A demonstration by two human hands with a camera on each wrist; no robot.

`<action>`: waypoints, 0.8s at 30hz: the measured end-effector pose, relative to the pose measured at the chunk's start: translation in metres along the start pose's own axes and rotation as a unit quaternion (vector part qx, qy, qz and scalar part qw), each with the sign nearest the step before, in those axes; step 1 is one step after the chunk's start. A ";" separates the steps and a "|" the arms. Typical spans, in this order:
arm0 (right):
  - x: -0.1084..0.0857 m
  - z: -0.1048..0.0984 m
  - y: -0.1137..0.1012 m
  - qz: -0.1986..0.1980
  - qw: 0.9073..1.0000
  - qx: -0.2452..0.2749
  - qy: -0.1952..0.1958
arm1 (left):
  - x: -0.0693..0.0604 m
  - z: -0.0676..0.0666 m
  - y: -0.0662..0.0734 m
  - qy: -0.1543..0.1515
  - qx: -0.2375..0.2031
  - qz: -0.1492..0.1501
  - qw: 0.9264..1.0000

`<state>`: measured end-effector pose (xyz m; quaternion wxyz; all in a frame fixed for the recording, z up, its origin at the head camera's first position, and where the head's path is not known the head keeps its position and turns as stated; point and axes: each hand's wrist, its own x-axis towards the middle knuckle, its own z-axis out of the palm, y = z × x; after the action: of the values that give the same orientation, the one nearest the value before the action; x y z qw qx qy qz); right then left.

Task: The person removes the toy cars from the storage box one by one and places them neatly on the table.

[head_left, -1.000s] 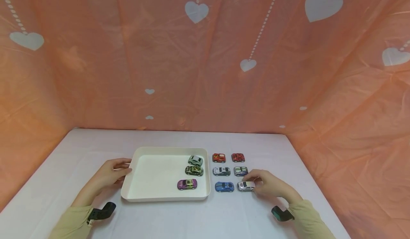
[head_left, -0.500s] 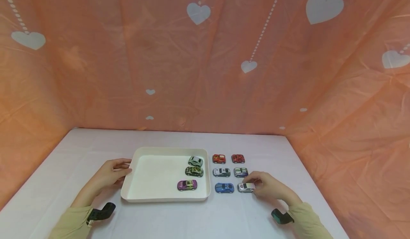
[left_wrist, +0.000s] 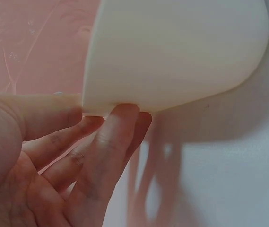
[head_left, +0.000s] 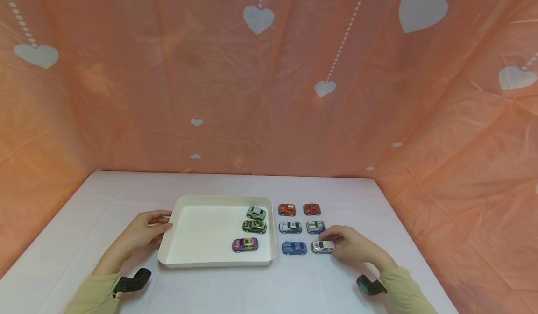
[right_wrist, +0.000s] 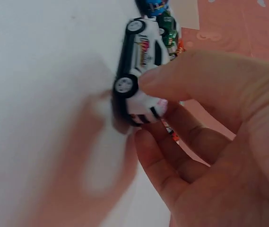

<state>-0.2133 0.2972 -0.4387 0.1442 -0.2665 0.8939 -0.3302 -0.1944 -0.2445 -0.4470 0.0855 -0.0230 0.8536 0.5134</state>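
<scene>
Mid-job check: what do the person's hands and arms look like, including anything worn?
The left hand and right hand are bare, without gloves. Both sleeves are yellowish-beige. A curved black device sits at each wrist; the right one shows some green.

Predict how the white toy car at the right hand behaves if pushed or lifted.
The white toy car will probably roll lengthwise if pushed, given its wheels. It shows no denting where the right hand holds it, so likely stiff. It looks smooth, so could slip.
</scene>
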 end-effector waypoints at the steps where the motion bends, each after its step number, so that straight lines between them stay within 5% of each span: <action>1: 0.000 -0.001 -0.001 -0.006 1.000 0.001 0.000 | 0.000 0.000 0.000 0.000 0.001 0.000 1.000; 7: -0.001 -0.010 -0.006 -0.060 0.998 0.003 0.006 | 0.000 0.000 0.001 -0.001 0.004 -0.001 1.000; 24: 0.037 -0.018 -0.064 -0.086 0.996 0.034 -0.014 | 0.000 0.000 0.001 0.000 -0.001 0.001 1.000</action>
<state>-0.2267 0.2445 -0.3852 0.1368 -0.3423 0.8536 -0.3681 -0.1941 -0.2442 -0.4461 0.0850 -0.0220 0.8530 0.5144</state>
